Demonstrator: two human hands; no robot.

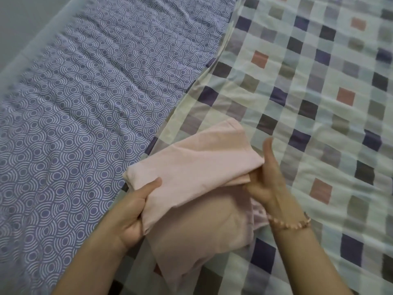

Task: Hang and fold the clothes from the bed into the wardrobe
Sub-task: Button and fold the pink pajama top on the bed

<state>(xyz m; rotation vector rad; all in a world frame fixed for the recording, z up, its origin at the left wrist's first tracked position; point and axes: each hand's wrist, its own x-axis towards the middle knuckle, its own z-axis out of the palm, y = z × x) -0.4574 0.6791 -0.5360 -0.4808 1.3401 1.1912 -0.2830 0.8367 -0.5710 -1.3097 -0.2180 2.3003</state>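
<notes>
A pale pink garment [197,167], folded into a thick pad, is held just above the bed. My left hand [136,209] grips its left edge, thumb on top and fingers underneath. My right hand [265,177] holds the right edge, fingers tucked under the top fold and thumb pointing up. The lower half of the garment hangs down between my forearms. A pink bead bracelet [291,222] circles my right wrist.
A checked blanket [308,86] in pale green, purple, grey and pink covers the right part of the bed. A purple sheet [85,92] with white circle patterns covers the left part. A grey floor strip [19,22] shows at the top left.
</notes>
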